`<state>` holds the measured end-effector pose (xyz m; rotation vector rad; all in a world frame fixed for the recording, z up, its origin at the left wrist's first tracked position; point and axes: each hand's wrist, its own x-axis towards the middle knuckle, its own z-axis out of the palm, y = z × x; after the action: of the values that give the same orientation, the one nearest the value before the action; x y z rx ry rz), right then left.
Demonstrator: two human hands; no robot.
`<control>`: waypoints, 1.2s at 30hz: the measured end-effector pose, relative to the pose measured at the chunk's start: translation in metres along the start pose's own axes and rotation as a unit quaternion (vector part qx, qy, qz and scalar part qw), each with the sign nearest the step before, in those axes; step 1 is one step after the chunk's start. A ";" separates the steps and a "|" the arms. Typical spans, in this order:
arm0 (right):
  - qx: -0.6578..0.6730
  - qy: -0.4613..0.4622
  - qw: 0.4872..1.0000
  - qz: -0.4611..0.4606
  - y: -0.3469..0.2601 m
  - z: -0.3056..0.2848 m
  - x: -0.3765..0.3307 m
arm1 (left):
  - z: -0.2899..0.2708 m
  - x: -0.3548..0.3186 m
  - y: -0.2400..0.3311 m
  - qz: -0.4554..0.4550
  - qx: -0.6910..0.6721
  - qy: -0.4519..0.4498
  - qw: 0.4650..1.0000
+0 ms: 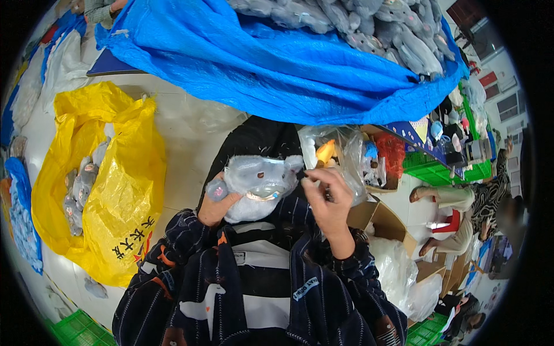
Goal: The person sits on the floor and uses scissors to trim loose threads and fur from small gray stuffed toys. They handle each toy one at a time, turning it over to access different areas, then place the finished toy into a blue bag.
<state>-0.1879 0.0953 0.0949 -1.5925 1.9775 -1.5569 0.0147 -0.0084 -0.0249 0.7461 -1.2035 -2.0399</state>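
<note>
A grey plush animal head (248, 169) with a small dark nose rests over my lap, its paler fur toward me. My left hand (218, 206) grips it at the left, next to one round ear. Along its lower front runs a curved, shiny, pale strip, too small to make out. My right hand (332, 199) is raised just right of the other ear, thumb and forefinger pinched together. Whatever lies between those fingertips is too fine to tell.
Grey plush pieces (398, 29) heap on a blue sheet (277, 75) ahead. A yellow sack (127, 190) at left holds more. On the right are a clear plastic bag (352, 190) with an orange item, cardboard boxes (386, 222) and green crates (424, 167). People sit at far right.
</note>
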 end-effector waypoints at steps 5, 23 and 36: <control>-0.032 -0.005 0.999 -0.008 0.001 0.021 0.001 | -0.007 -0.001 -0.010 0.026 0.051 -0.010 0.998; -0.129 -0.078 0.988 -0.021 0.024 0.008 -0.018 | -0.005 0.003 -0.012 -0.011 -0.036 0.013 0.999; -0.078 -0.034 0.996 0.039 0.025 0.019 -0.015 | -0.004 0.005 -0.011 -0.005 0.029 0.009 1.000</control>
<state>-0.1847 0.0927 0.0603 -1.5795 2.1440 -1.3308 0.0117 -0.0101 -0.0368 0.7975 -1.2544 -2.0089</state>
